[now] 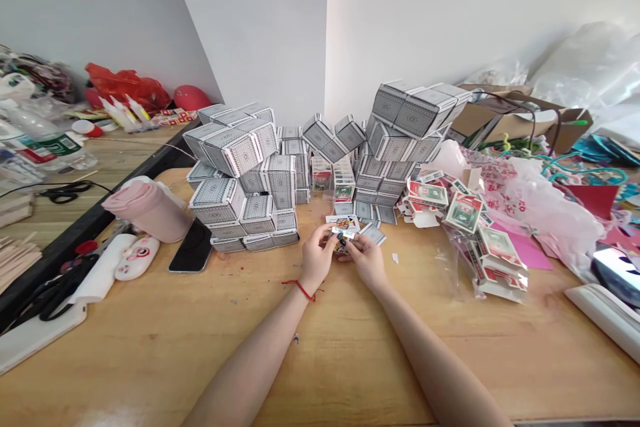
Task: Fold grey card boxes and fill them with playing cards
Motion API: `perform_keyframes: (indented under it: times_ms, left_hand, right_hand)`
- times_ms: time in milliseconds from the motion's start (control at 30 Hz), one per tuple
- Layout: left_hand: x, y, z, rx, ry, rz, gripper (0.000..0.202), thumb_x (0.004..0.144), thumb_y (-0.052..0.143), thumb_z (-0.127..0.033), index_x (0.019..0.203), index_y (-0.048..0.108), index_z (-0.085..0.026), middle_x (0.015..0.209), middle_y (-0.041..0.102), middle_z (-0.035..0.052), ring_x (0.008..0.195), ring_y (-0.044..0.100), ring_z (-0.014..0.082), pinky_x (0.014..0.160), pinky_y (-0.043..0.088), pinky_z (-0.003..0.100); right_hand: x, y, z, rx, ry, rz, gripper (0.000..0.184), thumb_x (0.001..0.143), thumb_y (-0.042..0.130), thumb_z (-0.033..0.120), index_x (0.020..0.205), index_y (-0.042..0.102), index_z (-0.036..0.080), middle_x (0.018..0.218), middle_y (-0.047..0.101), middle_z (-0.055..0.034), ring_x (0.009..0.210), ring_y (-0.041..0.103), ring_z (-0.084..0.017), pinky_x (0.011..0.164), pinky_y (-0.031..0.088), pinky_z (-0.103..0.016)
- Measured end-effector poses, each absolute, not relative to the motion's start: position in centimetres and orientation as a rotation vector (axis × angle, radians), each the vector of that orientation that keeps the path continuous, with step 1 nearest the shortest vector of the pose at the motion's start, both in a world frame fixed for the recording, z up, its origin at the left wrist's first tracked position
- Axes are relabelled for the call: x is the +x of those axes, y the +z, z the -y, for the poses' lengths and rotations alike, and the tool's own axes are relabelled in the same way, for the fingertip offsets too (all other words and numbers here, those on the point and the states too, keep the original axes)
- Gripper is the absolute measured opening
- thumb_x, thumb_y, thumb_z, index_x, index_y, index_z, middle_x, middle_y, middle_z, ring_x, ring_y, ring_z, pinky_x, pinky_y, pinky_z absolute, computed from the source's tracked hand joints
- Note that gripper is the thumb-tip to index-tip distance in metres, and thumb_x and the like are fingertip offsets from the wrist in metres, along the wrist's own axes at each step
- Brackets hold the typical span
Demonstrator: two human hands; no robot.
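Note:
Close together at the middle of the wooden table, my two hands pinch a playing card point(343, 232) between their fingertips. My left hand point(318, 253), with a red string round the wrist, grips its left side. On the right side are the closed fingers of my right hand point(367, 257). A face card point(345, 221) shows just beyond the fingers; whether it is held or lies on the table I cannot tell. Grey-backed playing cards point(374, 234) lie loose by my right hand. Behind stand card boxes point(344, 180) with red and green fronts.
Blocks folded from grey-backed cards are stacked at left point(235, 153) and right point(415, 113). Opened card boxes point(465, 212) lie by a plastic bag point(520, 200) at right. A black phone point(190, 247), a pink cup point(150, 208) and a white mouse point(138, 257) sit at left.

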State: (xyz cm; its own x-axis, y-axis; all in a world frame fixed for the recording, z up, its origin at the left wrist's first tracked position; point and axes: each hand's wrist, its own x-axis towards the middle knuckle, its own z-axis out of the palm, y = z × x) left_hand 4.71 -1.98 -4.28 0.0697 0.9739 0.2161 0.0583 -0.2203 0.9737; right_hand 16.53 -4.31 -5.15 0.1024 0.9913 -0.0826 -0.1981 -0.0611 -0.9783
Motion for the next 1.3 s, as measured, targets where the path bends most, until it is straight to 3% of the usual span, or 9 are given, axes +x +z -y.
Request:
perform_keyframes:
  times_ms: [300, 600, 767, 967, 1233, 1300]
  left_hand:
    - [4.6, -5.1, 1.7, 1.654, 1.263, -1.192, 0.033, 0.080, 0.046, -0.015, 0.112, 0.055, -0.019, 0.111, 0.061, 0.0078, 0.098, 0.059, 0.0185, 0.087, 0.046, 0.033]
    - [4.6, -4.4, 1.8, 1.887, 1.293, -1.180, 0.044, 0.082, 0.036, -0.007, 0.122, 0.047, -0.024, 0.121, 0.054, 0.0044, 0.112, 0.050, 0.0160, 0.096, 0.042, 0.033]
    - [4.7, -4.3, 1.8, 1.986, 1.295, -1.125, 0.033, 0.081, 0.041, -0.008, 0.105, 0.057, -0.023, 0.111, 0.055, 0.0057, 0.107, 0.051, 0.0165, 0.093, 0.043, 0.034]
    - [4.5, -4.6, 1.5, 1.863, 1.305, -1.198, 0.021, 0.082, 0.044, -0.013, 0.095, 0.058, -0.020, 0.100, 0.061, 0.0050, 0.097, 0.056, 0.0172, 0.086, 0.046, 0.034]
    - [4.7, -4.6, 1.7, 1.765, 1.268, -1.132, 0.016, 0.084, 0.044, -0.020, 0.094, 0.057, -0.020, 0.095, 0.064, 0.0051, 0.086, 0.061, 0.0162, 0.076, 0.049, 0.030]
    - [4.7, -4.3, 1.9, 1.794, 1.280, -1.088, 0.019, 0.084, 0.043, -0.019, 0.098, 0.056, -0.020, 0.101, 0.062, 0.0059, 0.093, 0.059, 0.0167, 0.080, 0.048, 0.031]
  right_hand:
    - [16.8, -5.7, 4.1, -1.233, 1.173, 1.120, 0.035, 0.076, 0.052, 0.045, 0.101, 0.056, 0.020, 0.101, 0.064, -0.0076, 0.075, 0.063, -0.022, 0.061, 0.055, -0.035]
    - [17.3, -6.0, 4.0, -1.231, 1.084, 1.306, 0.044, 0.079, 0.047, 0.043, 0.117, 0.052, 0.020, 0.109, 0.061, -0.0079, 0.094, 0.058, -0.025, 0.077, 0.050, -0.037]
    - [17.4, -5.4, 4.2, -1.201, 1.032, 1.386, 0.038, 0.080, 0.047, 0.037, 0.114, 0.055, 0.020, 0.111, 0.060, -0.0063, 0.106, 0.052, -0.024, 0.091, 0.040, -0.040]
    - [17.4, -4.8, 4.5, -1.010, 1.442, 1.095, 0.028, 0.077, 0.053, 0.039, 0.097, 0.061, 0.021, 0.093, 0.064, -0.0038, 0.086, 0.058, -0.022, 0.077, 0.048, -0.038]
    - [17.2, -3.4, 4.8, -0.687, 1.727, 0.725, 0.021, 0.075, 0.060, 0.031, 0.095, 0.059, 0.024, 0.095, 0.062, -0.0015, 0.088, 0.058, -0.018, 0.075, 0.049, -0.036]
    - [17.2, -3.3, 4.8, -0.690, 1.738, 0.701, 0.018, 0.076, 0.060, 0.030, 0.093, 0.059, 0.024, 0.094, 0.061, -0.0009, 0.088, 0.057, -0.017, 0.075, 0.050, -0.035]
